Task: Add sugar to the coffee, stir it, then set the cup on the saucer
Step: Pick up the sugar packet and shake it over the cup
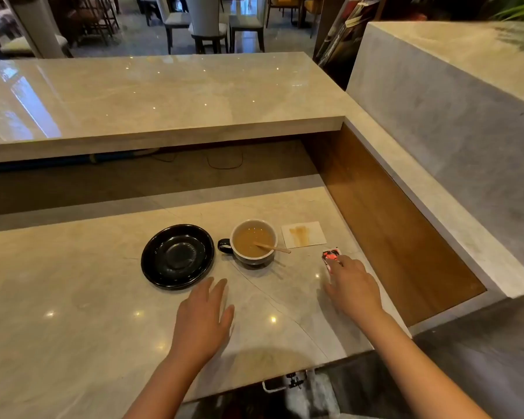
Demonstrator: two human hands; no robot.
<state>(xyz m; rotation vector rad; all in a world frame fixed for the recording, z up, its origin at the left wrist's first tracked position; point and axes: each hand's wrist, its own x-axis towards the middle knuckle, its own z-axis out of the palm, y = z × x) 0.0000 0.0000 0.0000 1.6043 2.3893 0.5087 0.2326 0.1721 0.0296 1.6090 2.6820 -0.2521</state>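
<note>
A white-lined cup (254, 241) with a dark handle holds light brown coffee and stands on the marble counter. A wooden stirrer (273, 247) leans in it, its end over the right rim. An empty black saucer (177, 256) lies just left of the cup. A red and white sugar packet (331, 257) lies to the right of the cup. My right hand (353, 287) rests over the packet with fingertips touching it; whether it grips it is unclear. My left hand (204, 316) hovers flat and open below the saucer, holding nothing.
A white napkin (303, 234) with a brown stain lies behind and right of the cup. A raised marble ledge (164, 95) runs along the back. A wood-lined wall (384, 219) bounds the counter on the right. The counter's front edge (254, 385) is near me.
</note>
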